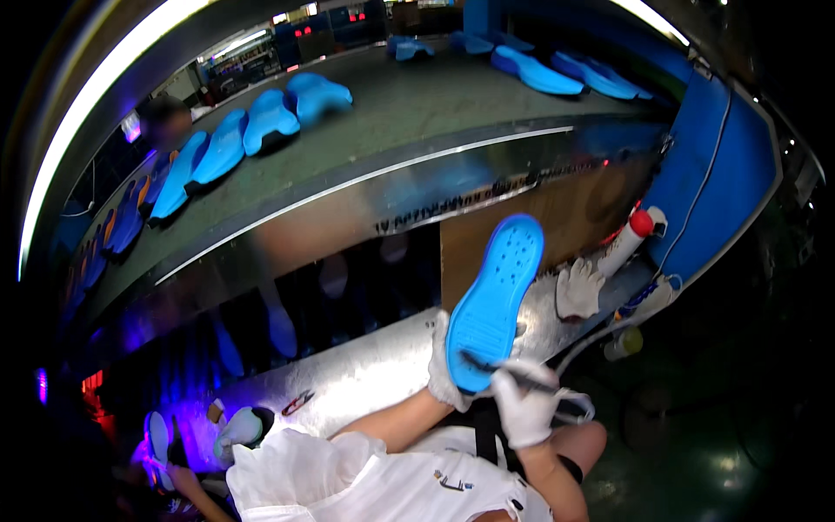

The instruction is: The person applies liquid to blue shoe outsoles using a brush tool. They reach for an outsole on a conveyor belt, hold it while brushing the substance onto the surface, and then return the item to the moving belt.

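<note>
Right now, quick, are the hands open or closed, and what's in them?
Left hand: closed, holding the blue sole.
Right hand: closed, holding a dark tool, too blurred to tell what kind.

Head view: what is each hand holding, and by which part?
Left hand: blue sole, by the edges of its lower half. Right hand: dark, blurred tool, apparently by its handle.
</note>
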`<action>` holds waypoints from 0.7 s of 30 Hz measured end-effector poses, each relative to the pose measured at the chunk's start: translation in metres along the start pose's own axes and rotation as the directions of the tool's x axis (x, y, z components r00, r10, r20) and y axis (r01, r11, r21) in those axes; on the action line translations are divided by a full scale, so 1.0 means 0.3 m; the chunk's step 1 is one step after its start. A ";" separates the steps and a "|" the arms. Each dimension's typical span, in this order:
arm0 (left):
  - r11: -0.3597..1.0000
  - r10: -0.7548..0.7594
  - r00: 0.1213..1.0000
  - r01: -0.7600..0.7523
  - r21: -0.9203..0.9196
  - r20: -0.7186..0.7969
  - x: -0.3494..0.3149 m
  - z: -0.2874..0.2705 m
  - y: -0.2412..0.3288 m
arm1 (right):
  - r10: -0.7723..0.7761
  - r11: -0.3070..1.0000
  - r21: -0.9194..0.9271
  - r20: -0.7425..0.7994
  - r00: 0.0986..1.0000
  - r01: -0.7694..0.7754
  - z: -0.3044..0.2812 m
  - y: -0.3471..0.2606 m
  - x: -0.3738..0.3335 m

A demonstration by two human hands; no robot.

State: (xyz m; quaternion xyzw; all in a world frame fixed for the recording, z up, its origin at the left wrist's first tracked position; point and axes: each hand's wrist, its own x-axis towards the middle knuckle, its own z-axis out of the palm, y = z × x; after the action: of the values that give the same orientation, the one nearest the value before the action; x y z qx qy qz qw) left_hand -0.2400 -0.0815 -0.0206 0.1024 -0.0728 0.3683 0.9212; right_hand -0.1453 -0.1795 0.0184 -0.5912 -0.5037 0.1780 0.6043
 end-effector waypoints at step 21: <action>0.779 -0.301 0.905 0.415 0.470 -0.300 0.082 -0.200 0.276 | -0.180 0.818 -0.304 0.672 0.719 0.489 -0.062 -0.113 0.072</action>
State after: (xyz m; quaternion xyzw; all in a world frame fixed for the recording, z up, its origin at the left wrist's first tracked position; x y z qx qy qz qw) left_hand -0.2762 0.0081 -0.0625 0.3219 0.1478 0.1999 0.9135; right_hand -0.1338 -0.1800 0.0612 -0.5212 -0.8005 0.1195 0.2706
